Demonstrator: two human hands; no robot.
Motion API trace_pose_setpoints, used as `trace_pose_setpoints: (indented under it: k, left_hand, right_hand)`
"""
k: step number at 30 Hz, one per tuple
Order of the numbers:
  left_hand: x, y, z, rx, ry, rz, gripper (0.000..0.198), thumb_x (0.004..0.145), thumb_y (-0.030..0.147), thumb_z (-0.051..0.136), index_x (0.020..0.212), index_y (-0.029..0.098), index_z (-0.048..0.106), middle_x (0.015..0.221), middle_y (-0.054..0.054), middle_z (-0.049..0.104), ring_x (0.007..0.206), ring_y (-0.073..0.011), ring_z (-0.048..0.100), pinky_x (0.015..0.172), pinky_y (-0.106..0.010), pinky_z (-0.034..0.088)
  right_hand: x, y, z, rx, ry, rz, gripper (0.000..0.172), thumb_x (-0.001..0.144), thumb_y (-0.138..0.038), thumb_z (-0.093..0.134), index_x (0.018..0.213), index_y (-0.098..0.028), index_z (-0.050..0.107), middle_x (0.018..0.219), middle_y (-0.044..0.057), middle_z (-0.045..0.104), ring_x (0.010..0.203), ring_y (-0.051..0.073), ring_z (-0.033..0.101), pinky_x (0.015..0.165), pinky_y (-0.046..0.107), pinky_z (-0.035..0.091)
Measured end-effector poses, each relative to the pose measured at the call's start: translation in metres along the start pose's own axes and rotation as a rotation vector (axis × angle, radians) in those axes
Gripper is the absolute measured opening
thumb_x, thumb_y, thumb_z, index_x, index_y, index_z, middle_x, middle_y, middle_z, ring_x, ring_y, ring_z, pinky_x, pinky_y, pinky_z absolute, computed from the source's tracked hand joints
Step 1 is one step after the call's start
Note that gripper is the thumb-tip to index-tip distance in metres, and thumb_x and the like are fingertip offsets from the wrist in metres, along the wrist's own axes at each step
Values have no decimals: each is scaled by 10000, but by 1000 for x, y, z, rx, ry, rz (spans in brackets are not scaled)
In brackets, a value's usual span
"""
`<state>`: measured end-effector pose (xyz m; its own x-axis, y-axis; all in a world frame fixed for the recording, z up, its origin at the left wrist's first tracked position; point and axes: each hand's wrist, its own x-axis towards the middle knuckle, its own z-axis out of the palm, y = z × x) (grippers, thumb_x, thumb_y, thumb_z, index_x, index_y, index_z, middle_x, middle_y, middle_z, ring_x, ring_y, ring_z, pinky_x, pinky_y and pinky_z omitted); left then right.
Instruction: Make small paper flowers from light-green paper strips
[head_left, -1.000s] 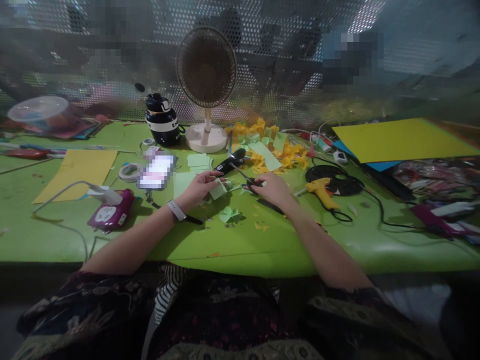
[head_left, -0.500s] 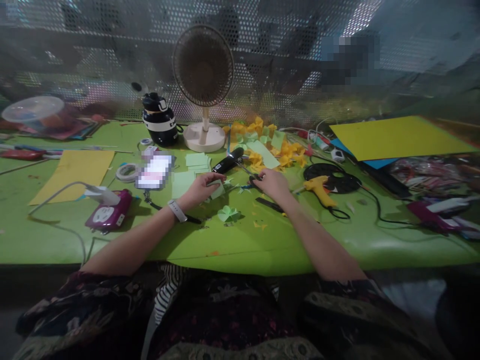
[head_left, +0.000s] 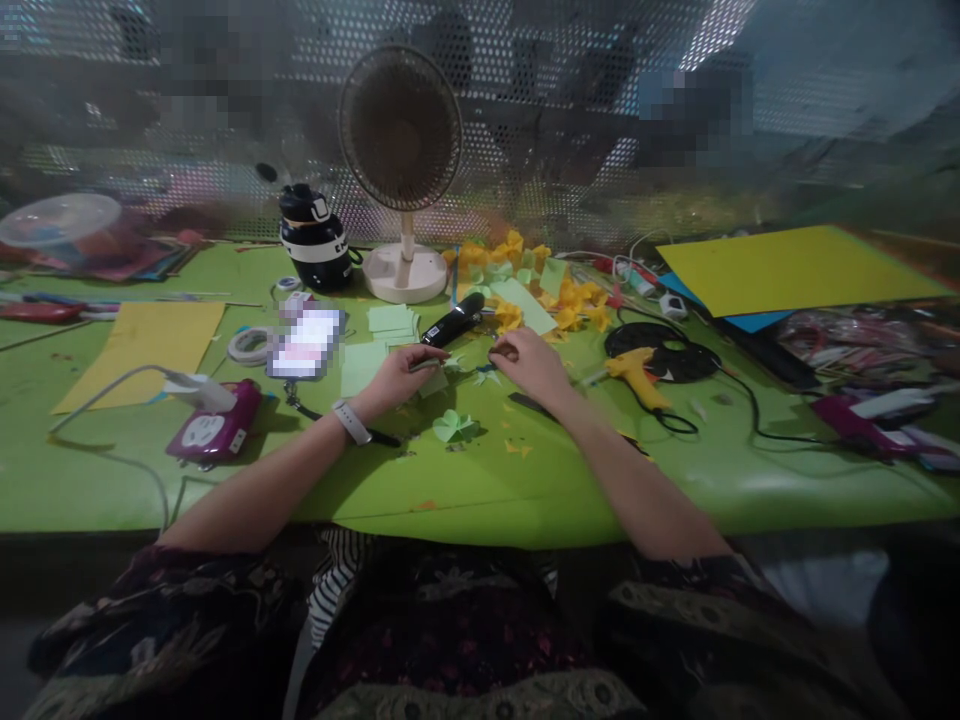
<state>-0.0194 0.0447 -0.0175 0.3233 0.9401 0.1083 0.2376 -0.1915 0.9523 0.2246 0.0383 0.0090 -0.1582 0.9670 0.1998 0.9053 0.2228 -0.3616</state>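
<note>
My left hand (head_left: 405,378) is closed in a pinch on a small piece of light green paper (head_left: 452,362), its tip showing past the fingers. My right hand (head_left: 526,365) is curled around dark-handled scissors (head_left: 493,352), mostly hidden by the fingers. Small green paper cuttings (head_left: 487,377) lie below the gap between the hands. Nearer to me a folded light green paper flower (head_left: 454,426) rests on the table. Beside my left hand are light green paper sheets (head_left: 360,368) and a stack of smaller green squares (head_left: 393,322).
A black cylindrical object (head_left: 453,320) lies beyond my hands, before yellow and green paper flowers (head_left: 577,300). A fan (head_left: 405,275) and a dark bottle (head_left: 315,250) stand behind. At right are a yellow glue gun (head_left: 641,375) and its cord; at left, a phone (head_left: 306,342) and purple power block (head_left: 217,430).
My right hand has shifted slightly left and nearer to me, and the scissor blades seen earlier no longer show clearly. My left hand keeps its pinch. The view has shifted slightly.
</note>
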Motion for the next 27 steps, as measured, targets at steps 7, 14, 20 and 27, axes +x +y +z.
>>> trace_pose_setpoints:
  k: [7,14,20,27]
  left_hand:
    - [-1,0,-1,71,-8,44,330,847,309,639,1102,122,734,1102,-133,755,973,-238,688,909,-399,531]
    - [-1,-4,-1,131,53,116,288,850,273,632,1101,170,729,1179,-115,733,1092,-247,670,1022,-439,486]
    - [-2,2,-1,192,288,276,244,821,211,645,1048,182,733,1196,-113,680,1154,-232,622,1073,-426,450]
    - [-13,23,4,-48,264,47,295,847,439,674,801,152,725,760,-40,673,672,-134,569,630,-254,435]
  right_hand:
    - [-5,-12,4,-58,-210,-193,164,933,-313,682,1010,-173,719,1050,97,644,934,221,611,734,320,437]
    - [-2,-19,10,-104,-209,-214,71,923,-225,686,909,-161,715,976,88,655,885,215,598,744,331,411]
    - [-7,-12,4,355,-163,-76,135,862,-276,717,796,-167,673,832,38,647,740,159,561,676,300,415]
    - [-15,-19,-4,982,-157,142,412,656,-534,836,759,-182,647,689,-10,608,640,122,508,623,284,414]
